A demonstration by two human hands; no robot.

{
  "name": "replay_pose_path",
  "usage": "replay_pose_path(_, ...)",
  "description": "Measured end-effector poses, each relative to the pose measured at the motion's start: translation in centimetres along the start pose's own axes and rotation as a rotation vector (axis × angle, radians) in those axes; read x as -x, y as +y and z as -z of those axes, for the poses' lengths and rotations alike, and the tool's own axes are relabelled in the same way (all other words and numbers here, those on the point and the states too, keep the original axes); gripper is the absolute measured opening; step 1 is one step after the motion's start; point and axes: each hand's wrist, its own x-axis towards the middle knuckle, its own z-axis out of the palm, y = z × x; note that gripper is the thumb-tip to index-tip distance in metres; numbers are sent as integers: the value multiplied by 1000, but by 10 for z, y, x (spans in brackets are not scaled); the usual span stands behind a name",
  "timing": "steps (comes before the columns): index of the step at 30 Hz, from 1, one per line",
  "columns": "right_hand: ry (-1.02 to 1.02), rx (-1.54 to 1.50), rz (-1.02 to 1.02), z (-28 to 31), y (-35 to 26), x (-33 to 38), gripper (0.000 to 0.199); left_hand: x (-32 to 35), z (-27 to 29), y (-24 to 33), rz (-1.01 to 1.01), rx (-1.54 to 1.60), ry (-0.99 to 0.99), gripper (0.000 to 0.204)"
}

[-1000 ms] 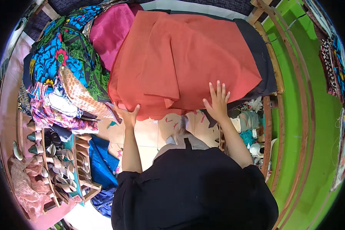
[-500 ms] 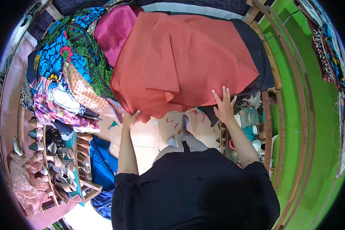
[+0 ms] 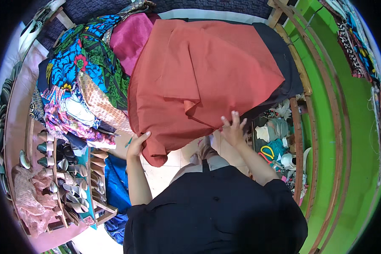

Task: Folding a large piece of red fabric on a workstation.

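Note:
A large rust-red cloth (image 3: 216, 59) lies spread over the table, with a folded-over flap near its middle. A dark cloth (image 3: 279, 59) shows from under its right side. My left hand (image 3: 136, 145) grips the near left edge of the red cloth, thumb on top and fingers underneath; a bunched corner hangs beside it. At the near right edge, my right hand (image 3: 234, 130) has its fingers apart, its fingertips at the cloth's border. Whether they touch the cloth I cannot tell.
Patterned fabrics (image 3: 78, 70) and a magenta satin cloth (image 3: 131, 38) are heaped at the left. Below them stands a rack of shoes (image 3: 74, 186). Scraps and yellow-handled scissors (image 3: 267, 151) lie on a shelf at right, beside wooden rails (image 3: 332, 106) and a green wall (image 3: 360, 139).
Both hands have come nearer to my body, the right also shifting left. The red cloth's near left edge is drawn closer, its corner now bunched and hanging lower. Yellow-handled scissors have come into sight.

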Motion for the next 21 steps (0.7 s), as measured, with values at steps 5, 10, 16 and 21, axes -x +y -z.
replay_pose_path(5, 114, -91, 227, -16, -68, -28, 74, 0, -32, 22, -10, 63, -82, 57)
replay_pose_path(10, 154, -63, 237, 8, -65, -68, 71, -8, -52, 46, -102, 154, -46, 49)
replay_pose_path(16, 288, -142, -118, 22, -5, -35, 68, -25, -42, 74, -30, -1, -82, 47)
replay_pose_path(21, 337, -181, -586, 28, 33, -8, 68, -44, 50, 14, 425, -584, -183, 33)
